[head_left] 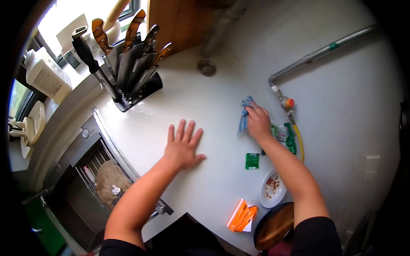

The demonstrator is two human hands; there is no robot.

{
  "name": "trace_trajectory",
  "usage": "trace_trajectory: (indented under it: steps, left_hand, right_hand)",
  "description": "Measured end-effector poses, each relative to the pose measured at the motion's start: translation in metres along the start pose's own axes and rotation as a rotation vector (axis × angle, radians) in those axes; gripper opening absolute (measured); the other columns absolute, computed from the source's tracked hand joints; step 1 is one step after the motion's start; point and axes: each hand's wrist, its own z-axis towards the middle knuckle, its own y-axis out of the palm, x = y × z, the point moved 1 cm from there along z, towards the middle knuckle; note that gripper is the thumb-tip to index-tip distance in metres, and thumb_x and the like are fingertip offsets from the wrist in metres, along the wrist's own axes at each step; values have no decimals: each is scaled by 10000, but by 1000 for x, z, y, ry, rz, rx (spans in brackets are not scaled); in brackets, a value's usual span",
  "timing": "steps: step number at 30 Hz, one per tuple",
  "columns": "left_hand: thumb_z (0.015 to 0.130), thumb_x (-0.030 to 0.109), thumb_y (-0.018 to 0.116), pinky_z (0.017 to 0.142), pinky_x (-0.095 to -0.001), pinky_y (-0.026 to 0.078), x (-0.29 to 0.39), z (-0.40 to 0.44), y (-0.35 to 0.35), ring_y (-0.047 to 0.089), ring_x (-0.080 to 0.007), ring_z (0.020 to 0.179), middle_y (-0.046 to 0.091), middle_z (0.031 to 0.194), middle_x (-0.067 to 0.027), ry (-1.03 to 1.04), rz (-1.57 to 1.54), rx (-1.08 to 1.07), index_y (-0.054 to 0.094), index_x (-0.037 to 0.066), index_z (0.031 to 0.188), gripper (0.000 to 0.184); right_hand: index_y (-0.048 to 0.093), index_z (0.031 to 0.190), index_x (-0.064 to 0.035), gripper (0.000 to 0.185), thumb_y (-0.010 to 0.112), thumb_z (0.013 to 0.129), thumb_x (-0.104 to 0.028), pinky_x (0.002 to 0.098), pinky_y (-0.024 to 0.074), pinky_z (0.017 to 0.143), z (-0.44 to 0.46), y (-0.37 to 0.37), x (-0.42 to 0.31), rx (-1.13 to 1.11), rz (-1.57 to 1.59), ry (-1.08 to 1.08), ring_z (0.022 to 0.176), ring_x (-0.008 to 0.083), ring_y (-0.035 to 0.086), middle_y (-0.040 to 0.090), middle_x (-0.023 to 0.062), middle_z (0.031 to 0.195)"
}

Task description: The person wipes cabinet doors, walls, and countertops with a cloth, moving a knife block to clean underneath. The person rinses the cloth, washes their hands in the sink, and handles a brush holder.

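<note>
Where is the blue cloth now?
In the head view, the blue cloth is right of centre on the white counter, under the right hand's grip, farther from the wearer than the green square packet.

You wear 2 plain black short sleeves [317,238]; below them, your 2 forearms [291,166] and 2 hands [181,149] are bare.

That blue-and-white patterned cloth [244,114] lies crumpled on the white countertop [218,141], bunched beneath the right hand's [259,123] fingers, well right of the spread left hand [181,147].
</note>
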Motion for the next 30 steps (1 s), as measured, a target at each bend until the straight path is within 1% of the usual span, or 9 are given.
trace_trajectory:
  steps: [1,6,10,15,18,21,23,25,30]
  left_hand:
    - [935,737,464,1244,-635,-29,0,-2,-2,-33,-401,1601,79,1739,-163,-1,-6,-8,178,189,1671,961]
    - [882,774,516,1238,-654,-13,-3,3,-1,-17,-415,1599,96,1735,-168,16,-41,0,216,193,1664,1020]
    - [869,781,532,1235,-661,-4,-2,1,-3,-3,-421,1597,108,1733,-171,15,-36,0,230,189,1660,1033]
    - [859,780,546,1232,-666,1,-2,2,-1,-1,-419,1598,111,1733,-167,13,-48,23,229,187,1661,1047]
    - [855,780,549,1232,-662,-15,-3,2,-6,-10,-414,1599,101,1737,-160,5,-51,8,215,192,1665,1055]
    - [878,763,538,1242,-638,-37,-1,2,-14,-30,-377,1606,72,1747,-124,-19,-54,-72,174,216,1674,1032]
    - [872,759,553,1243,-637,-37,1,2,-17,-33,-377,1606,70,1747,-123,-22,-54,-90,172,215,1674,1041]
    - [866,755,567,1243,-636,-38,0,3,-15,-37,-376,1606,68,1747,-123,-36,-47,-104,170,215,1674,1050]
    - [818,772,614,1230,-663,-26,-1,3,-15,-31,-399,1603,80,1742,-149,-9,-69,-91,189,203,1670,1109]
  right_hand:
    - [627,1385,-45,452,591,947,-149,485,415,1109,10,33,-14,-10,23,-2,1302,412,549,594,243,1405]
    - [433,1532,2,697,464,1042,-493,491,144,1282,98,98,-15,-68,-66,314,1579,374,170,260,245,1672]
    - [429,1531,16,695,484,1038,-472,500,164,1276,123,108,-11,-2,-69,320,1567,395,196,276,248,1665]
    - [423,1537,7,723,514,1021,-492,510,172,1270,42,60,-75,-224,-4,42,1565,417,188,255,253,1672]
    - [507,1487,-24,679,586,988,-477,521,176,1264,28,39,-97,-253,153,-84,1551,409,243,406,259,1596]
    - [697,1235,-22,438,698,935,-340,427,442,1125,91,49,-80,-60,711,290,1315,379,594,637,242,1380]
    - [686,1203,-58,449,735,890,-376,462,477,1079,158,43,-84,-77,574,446,1290,427,583,664,208,1336]
    - [668,1268,-92,498,751,877,-388,467,503,1039,195,99,-76,271,244,346,1249,405,594,622,166,1395]
    - [716,1214,-153,472,784,787,-342,463,555,924,209,85,-106,148,209,244,1080,382,669,705,142,1181]
